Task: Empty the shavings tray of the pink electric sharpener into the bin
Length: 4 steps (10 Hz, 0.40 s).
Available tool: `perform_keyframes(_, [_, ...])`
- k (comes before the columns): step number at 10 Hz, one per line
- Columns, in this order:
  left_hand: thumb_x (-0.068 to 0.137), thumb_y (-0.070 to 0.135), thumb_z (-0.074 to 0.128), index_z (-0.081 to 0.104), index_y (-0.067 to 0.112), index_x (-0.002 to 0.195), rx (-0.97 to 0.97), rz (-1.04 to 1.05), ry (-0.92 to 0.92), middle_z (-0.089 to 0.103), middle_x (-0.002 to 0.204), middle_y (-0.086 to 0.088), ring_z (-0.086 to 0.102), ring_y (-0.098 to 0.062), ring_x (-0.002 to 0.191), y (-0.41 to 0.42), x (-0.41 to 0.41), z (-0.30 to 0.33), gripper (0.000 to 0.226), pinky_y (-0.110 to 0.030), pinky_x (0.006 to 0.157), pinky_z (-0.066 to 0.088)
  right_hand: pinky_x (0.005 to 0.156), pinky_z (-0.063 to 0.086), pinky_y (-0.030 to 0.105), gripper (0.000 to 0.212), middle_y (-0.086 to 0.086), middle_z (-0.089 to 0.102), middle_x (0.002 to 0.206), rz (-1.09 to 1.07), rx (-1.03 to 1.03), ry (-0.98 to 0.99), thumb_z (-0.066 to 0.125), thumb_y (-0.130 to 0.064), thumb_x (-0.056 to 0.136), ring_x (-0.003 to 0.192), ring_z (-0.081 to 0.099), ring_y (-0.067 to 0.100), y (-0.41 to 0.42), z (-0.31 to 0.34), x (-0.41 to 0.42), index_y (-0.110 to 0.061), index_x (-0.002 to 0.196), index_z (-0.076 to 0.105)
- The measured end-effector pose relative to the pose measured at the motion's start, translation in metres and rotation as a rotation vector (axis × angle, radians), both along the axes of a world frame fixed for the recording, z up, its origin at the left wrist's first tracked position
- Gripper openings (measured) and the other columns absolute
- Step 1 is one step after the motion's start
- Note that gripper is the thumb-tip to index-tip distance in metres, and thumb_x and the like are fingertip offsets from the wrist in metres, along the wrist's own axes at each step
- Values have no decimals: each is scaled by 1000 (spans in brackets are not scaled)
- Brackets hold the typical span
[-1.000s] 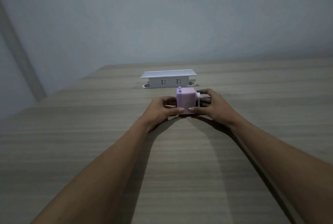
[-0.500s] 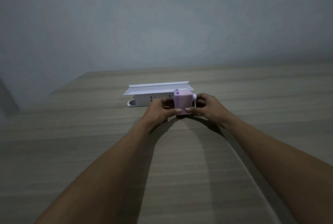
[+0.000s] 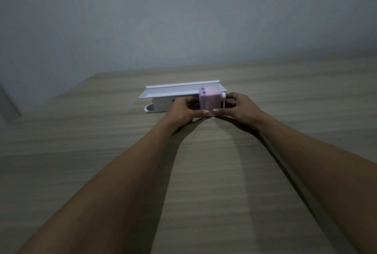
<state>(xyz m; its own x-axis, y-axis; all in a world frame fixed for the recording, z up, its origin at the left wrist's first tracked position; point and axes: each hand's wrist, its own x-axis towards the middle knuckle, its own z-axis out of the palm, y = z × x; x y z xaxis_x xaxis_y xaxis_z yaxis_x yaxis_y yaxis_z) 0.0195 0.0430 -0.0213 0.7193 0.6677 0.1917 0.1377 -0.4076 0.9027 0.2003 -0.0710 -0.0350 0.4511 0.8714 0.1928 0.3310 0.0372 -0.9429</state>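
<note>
The pink electric sharpener (image 3: pixel 209 99), a small boxy block with two little knobs on top and a white part on its right side, stands on the wooden table (image 3: pixel 102 151). My left hand (image 3: pixel 184 108) grips its left side, thumb across the front lower edge. My right hand (image 3: pixel 240 108) holds its right side by the white part, thumb also on the front. Whether the shavings tray is pulled out I cannot tell. No bin is in view.
Just behind the sharpener a white pop-up socket box (image 3: pixel 163 102) with a raised lid (image 3: pixel 179 90) rises from the table. A grey wall stands beyond the table's far edge. The table's left corner drops away at the left.
The view has shifted, so the socket box now sits behind and left of the sharpener. Both hands stay closed on the sharpener at the same spot on the table.
</note>
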Motion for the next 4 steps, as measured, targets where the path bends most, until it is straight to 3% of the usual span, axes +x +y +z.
perform_keyframes(1, [77,7,85,66,-1,129,10,-7,39,74,120,-8,71,-11,95,-5,-2,3,56,-15,78,59,78,61,21,69,21,71,122,8,-9,16,84,-1,76,105,71,27,-2,1,-5,5,136,51])
perform_keyframes(2, [78,12,85,66,1,130,-1,-2,76,74,121,-10,72,-15,101,-6,-1,4,56,-23,85,59,79,61,21,75,21,69,126,9,-15,12,83,-1,77,110,70,28,-3,2,-6,2,143,48])
perform_keyframes(3, [80,11,83,65,2,130,6,6,129,73,119,-6,69,-17,104,-16,-2,9,54,-21,83,57,82,57,23,88,23,62,137,-45,-36,-5,85,-3,76,114,66,29,-9,4,-14,0,150,38])
perform_keyframes(4, [82,11,82,58,-1,134,11,99,152,68,124,-16,66,-29,112,-28,-8,14,58,-21,76,53,103,48,35,99,22,50,149,-205,-35,-27,89,-13,73,132,55,31,-19,8,-25,0,153,33])
